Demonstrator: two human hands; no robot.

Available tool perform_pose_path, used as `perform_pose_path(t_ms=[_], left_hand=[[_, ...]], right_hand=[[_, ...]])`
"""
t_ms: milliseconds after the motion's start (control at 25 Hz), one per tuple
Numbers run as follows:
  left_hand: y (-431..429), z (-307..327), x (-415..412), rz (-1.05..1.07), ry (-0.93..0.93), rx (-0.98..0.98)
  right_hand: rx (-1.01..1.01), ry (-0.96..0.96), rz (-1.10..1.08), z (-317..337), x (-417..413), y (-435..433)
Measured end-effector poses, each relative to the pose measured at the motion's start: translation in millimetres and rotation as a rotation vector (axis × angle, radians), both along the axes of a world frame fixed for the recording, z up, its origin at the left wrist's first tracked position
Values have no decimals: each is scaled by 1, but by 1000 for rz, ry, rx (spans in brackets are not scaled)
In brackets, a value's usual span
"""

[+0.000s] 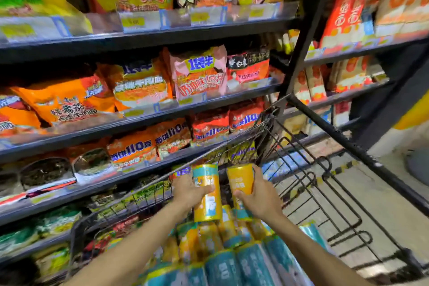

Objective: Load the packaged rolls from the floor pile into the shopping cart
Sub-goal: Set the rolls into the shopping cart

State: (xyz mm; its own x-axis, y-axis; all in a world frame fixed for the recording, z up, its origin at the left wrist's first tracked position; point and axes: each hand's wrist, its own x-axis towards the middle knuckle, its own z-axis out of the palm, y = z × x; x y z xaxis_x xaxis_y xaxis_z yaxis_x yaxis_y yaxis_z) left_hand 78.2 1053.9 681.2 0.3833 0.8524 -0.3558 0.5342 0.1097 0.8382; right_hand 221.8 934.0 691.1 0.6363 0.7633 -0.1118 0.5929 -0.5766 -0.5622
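My left hand (189, 191) grips an upright yellow and teal packaged roll (207, 197). Beside it, my right hand (260, 195) holds a second yellow roll (239, 180). Both rolls hang above the inside of the black wire shopping cart (334, 197). Below my hands, several yellow rolls (209, 237) and teal rolls (246, 267) lie stacked in the cart. The floor pile is out of view.
Dark store shelves (144, 121) packed with orange and red instant noodle bags run along the left, close to the cart's side. A black upright post (301, 42) divides shelf sections. Grey floor (376, 195) with a yellow-black striped line lies to the right.
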Motion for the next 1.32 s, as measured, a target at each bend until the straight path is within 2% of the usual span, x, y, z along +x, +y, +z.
perform_pose_path(t_ms=[160,320,400,560,800,1040,1240,1320], left_hand=[[6,-38,19,24,262,-101],[6,-89,37,49,354,-311],[-3,-105,46,131,379,-353],[-26,-112,55,289,434,-342],[-44,-120,64,156,555,-264],[-50,-123,63,164,508,-238],[-45,-115,61,-72,659,-155],[-34,-107,60,-153,697,-66]], right_hand=[[-215,57,32,-29,19,22],[-407,80,105,-63,31,35],[-461,107,121,-76,35,36],[-515,144,110,-97,45,33],[-530,171,130,-119,35,19],[-540,129,143,-125,34,20],[-583,50,225,-124,34,22],[-559,33,233,-118,36,26]])
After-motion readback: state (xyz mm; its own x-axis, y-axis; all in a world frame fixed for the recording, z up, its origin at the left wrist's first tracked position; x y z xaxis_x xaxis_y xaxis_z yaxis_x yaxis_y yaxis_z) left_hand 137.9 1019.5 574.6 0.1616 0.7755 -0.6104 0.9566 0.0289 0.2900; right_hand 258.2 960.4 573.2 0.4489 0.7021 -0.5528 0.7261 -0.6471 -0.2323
